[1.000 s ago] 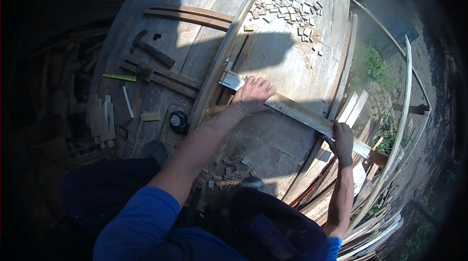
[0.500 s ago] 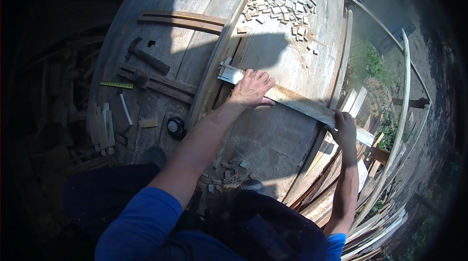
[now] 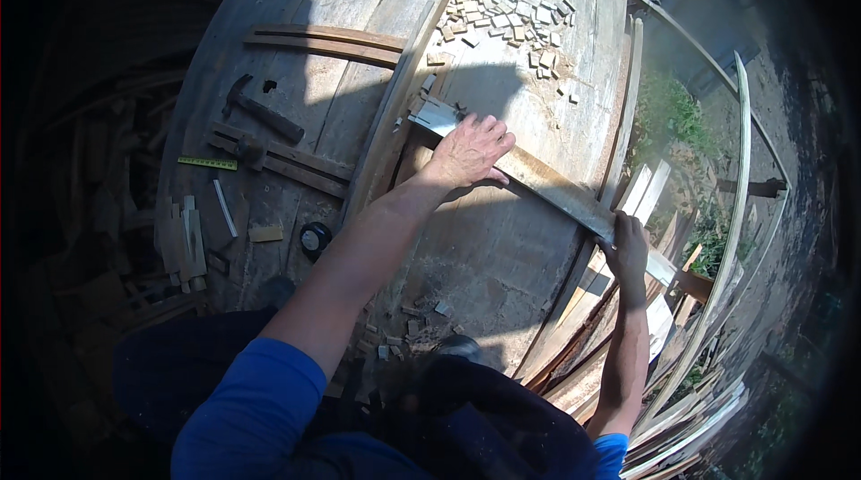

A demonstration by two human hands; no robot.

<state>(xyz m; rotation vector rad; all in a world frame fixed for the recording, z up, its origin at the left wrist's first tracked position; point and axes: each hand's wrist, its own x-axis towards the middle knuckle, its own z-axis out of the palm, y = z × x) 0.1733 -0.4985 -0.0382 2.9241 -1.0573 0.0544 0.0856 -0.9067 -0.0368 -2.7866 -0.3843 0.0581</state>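
A long wooden board [image 3: 552, 179] slants across the work surface, its notched far-left end close to a raised wooden rail [image 3: 395, 103]. My left hand [image 3: 471, 152] grips the board near that end, fingers over the top and thumb along the near edge. My right hand [image 3: 626, 247] is wrapped round it farther right, near the table's edge. Small wood chips [image 3: 429, 82] lie beside the notched end. Part of the board is hidden under both hands.
Many small wood offcuts [image 3: 516, 9] are heaped at the far side. On the left lie a hammer [image 3: 265, 112], a yellow measuring strip [image 3: 207, 162], and a round black tape measure [image 3: 315, 238]. Long slats [image 3: 574, 363] are stacked at the lower right.
The board's notched end has shifted away from me and slightly right. Small pieces beside it have come loose. Both hands keep their hold, and the whole view has drifted slightly.
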